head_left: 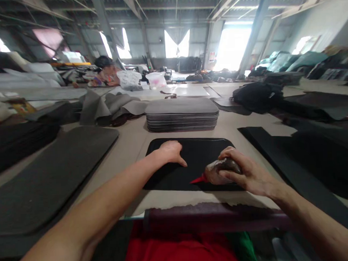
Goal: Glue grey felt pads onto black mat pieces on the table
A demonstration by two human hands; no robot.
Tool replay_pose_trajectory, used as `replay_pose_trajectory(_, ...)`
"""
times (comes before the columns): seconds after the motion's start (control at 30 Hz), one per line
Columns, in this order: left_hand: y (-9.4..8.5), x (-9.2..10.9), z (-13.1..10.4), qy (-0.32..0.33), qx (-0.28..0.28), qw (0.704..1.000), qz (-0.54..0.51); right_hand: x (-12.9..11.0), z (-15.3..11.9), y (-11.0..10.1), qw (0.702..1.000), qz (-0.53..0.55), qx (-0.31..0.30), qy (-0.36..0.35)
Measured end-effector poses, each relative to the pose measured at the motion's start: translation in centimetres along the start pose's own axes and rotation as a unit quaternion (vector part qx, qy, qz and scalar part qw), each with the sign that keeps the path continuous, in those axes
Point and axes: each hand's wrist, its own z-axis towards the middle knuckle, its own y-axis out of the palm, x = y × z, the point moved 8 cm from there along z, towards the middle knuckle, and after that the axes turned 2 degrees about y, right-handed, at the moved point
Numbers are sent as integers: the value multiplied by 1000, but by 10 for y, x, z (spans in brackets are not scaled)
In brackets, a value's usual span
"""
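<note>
A black rounded panel (192,156) lies flat on the table in front of me. My left hand (172,151) rests on its upper left part, thumb spread away from the other fingers. In my right hand (242,170) is a squeeze bottle (214,171) with a smeared body and a red pointed nozzle. The bottle is tipped to the left, its nozzle tip close to the panel near the front edge. Whether the tip touches the panel I cannot tell. Behind the panel stands a neat stack of grey rounded panels (181,114).
Large dark sheets (57,170) lie at the left, and black strips (291,171) at the right. Crumpled grey material (103,106) and a black bundle (256,96) sit farther back. A dark red roll (212,217) runs along the table's front edge. Another person (105,72) is across the room.
</note>
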Motion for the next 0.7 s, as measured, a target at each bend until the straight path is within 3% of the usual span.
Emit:
replay_pose_trajectory(0.43,-7,-15,-4,28,-83,992,-90,-69,70,78,989,25,-2,-146)
replay_pose_trajectory(0.57,-2,-16,2,20,-108,989,-101,-76,79,89,987,7,13,-162)
replay_pose_trajectory(0.7,5,-22,7,5,-116,984,-133,-74,77,86,987,3,46,-157)
